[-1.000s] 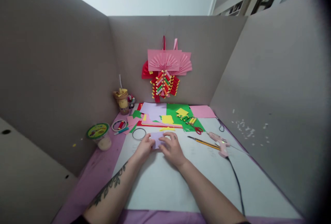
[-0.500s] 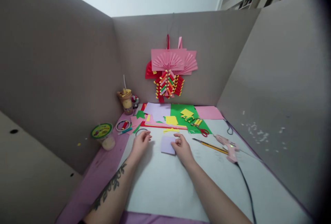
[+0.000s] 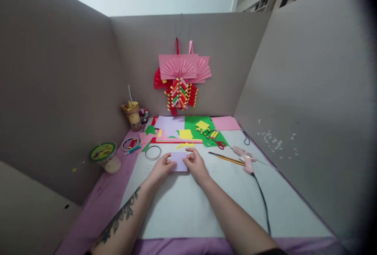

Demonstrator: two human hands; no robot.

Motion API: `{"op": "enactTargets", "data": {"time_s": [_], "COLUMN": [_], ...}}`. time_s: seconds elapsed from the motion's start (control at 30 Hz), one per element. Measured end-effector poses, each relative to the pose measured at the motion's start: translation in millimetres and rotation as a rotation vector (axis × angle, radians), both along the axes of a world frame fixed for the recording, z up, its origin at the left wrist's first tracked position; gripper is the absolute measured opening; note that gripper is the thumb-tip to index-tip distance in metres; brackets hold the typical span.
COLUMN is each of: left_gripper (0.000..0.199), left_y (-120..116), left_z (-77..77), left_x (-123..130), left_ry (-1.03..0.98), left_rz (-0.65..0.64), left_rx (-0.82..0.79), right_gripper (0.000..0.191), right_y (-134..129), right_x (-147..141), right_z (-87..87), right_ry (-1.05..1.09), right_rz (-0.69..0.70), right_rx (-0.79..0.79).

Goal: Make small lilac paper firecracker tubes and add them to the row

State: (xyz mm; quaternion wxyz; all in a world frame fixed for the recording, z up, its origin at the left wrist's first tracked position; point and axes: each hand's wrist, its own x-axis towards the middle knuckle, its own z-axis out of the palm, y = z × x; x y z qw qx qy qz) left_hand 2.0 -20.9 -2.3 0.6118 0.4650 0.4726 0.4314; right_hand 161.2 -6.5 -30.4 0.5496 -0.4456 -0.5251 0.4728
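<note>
A small lilac piece of paper (image 3: 179, 162) is held up over the white sheet (image 3: 182, 204). My left hand (image 3: 161, 168) pinches its left edge between thumb and fingers. At the right edge my right hand (image 3: 196, 164) grips the same paper, its index finger curled above the top corner. Just beyond my left hand a tape ring (image 3: 153, 152) lies on the sheet. Yellow paper strips (image 3: 185, 145) lie behind the lilac paper. To the right of my right hand is a craft knife with a yellow handle (image 3: 228, 158).
A pink glue gun (image 3: 246, 158) with a black cord rests at the right, near red-handled scissors (image 3: 220, 144). Coloured paper and small yellow-green rolls (image 3: 210, 133) cover the back. At left stand a lidded cup (image 3: 110, 158) and a drink cup (image 3: 134, 116). Paper firecracker decorations (image 3: 180, 90) hang behind.
My left hand has moved from beside the tape ring to the lilac paper and taken its left edge. The right hand keeps hold. The camera view has turned slightly right.
</note>
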Motion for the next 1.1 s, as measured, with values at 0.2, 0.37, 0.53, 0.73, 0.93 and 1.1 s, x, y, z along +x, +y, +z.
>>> {"op": "enactTargets", "data": {"time_s": [0.2, 0.37, 0.53, 0.73, 0.93, 1.1], "left_gripper": [0.038, 0.062, 0.079, 0.043, 0.032, 0.032], "left_y": [9, 5, 0, -2, -2, 1], "left_z": [-4.3, 0.6, 5.2, 7.8, 6.4, 4.4], "left_x": [-11, -13, -8, -9, -7, -7], "left_ry": [-0.173, -0.235, -0.264, 0.076, 0.279, 0.264], "left_rz": [0.154, 0.153, 0.128, -0.071, 0.052, 0.051], "left_rx": [-0.056, -0.084, 0.044, 0.184, 0.242, 0.232], "right_gripper": [0.045, 0.024, 0.012, 0.014, 0.016, 0.016], "right_y": [-7, -10, -4, -4, -6, -6], "right_x": [5, 3, 4, 6, 5, 2], "right_z": [11.2, 16.4, 13.5, 13.5, 15.0, 14.6], "right_ry": [-0.204, -0.313, -0.233, -0.117, -0.035, -0.027], "right_rz": [0.195, 0.205, 0.050, 0.030, 0.042, 0.059], "right_rx": [0.173, 0.237, 0.170, 0.067, 0.012, 0.024]}}
